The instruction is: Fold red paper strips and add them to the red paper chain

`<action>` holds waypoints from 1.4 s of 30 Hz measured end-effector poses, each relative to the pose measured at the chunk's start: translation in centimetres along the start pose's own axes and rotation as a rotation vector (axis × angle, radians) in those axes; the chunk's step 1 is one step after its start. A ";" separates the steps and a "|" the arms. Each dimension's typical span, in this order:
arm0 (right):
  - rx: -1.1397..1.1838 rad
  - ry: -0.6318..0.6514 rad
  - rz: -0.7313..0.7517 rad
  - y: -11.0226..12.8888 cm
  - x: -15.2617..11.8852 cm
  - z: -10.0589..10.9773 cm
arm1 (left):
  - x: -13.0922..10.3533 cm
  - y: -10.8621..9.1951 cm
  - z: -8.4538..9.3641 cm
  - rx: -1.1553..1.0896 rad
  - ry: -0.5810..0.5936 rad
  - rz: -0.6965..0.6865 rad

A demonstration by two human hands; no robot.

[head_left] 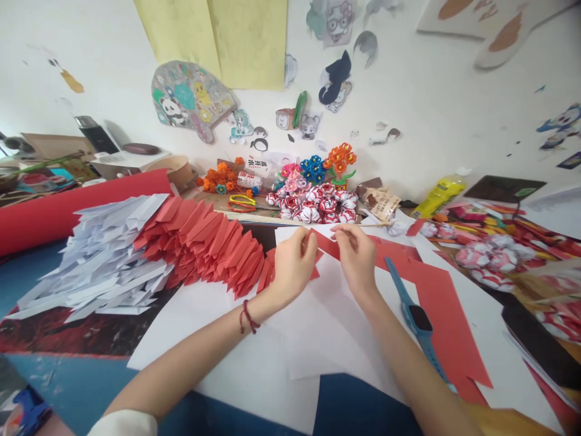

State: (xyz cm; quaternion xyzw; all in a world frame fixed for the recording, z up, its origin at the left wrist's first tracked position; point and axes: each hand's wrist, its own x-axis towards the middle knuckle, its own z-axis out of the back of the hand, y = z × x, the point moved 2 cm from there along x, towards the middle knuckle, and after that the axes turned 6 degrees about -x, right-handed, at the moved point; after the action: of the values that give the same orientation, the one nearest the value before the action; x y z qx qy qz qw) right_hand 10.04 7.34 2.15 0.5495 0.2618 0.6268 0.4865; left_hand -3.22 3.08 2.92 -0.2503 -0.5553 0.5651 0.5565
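My left hand (294,263), with a dark red cord bracelet on its wrist, pinches one end of a red paper strip (325,244). My right hand (356,259) is closed at the strip's other end, thumb and forefinger together. White paper sheets (245,339) lie under both hands. Left of them, folded red paper pieces (213,242) form a long overlapping row. It meets a heap of folded white paper pieces (109,260). To the right lie larger red paper sheets (447,303), with a blue-strapped smartwatch (418,318) on top.
Red-and-white paper flowers (318,204) and yellow-handled scissors (242,203) sit behind my hands. A yellow bottle (440,195) stands at the right back; more paper flowers (494,254) lie nearer. A red roll (82,209) and a black flask (96,134) are at the left.
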 end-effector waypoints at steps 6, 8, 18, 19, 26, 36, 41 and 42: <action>-0.150 0.152 0.085 0.4 -1.3 -0.5 | -1.3 0.8 -0.6 -0.228 0.141 0.176; -0.215 0.207 0.107 0.0 -2.0 -0.3 | -1.7 1.2 -0.4 -0.259 0.146 0.233; -0.683 0.198 0.556 1.1 -3.8 -0.2 | -1.5 2.5 0.2 -0.424 0.124 0.345; -0.715 0.195 0.574 1.1 -3.8 -0.3 | -1.5 2.6 0.1 -0.402 0.129 0.335; -0.822 0.218 0.589 0.4 -4.1 -0.6 | -1.3 2.8 0.1 -0.331 0.130 0.336; -0.723 0.324 0.418 -0.4 -3.9 -0.4 | -1.0 2.3 0.4 -0.352 0.208 0.275; -0.680 0.291 0.406 0.0 -3.8 -0.4 | -1.1 1.9 0.3 -0.354 0.216 0.224; -0.682 0.290 0.409 0.1 -3.9 -0.4 | -1.1 1.9 0.3 -0.348 0.212 0.226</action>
State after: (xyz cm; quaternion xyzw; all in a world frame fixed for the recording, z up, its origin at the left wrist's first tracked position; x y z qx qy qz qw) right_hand 9.36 3.94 0.43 0.3034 -0.0092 0.8320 0.4643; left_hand -3.92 2.39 0.90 -0.4612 -0.5513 0.4901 0.4932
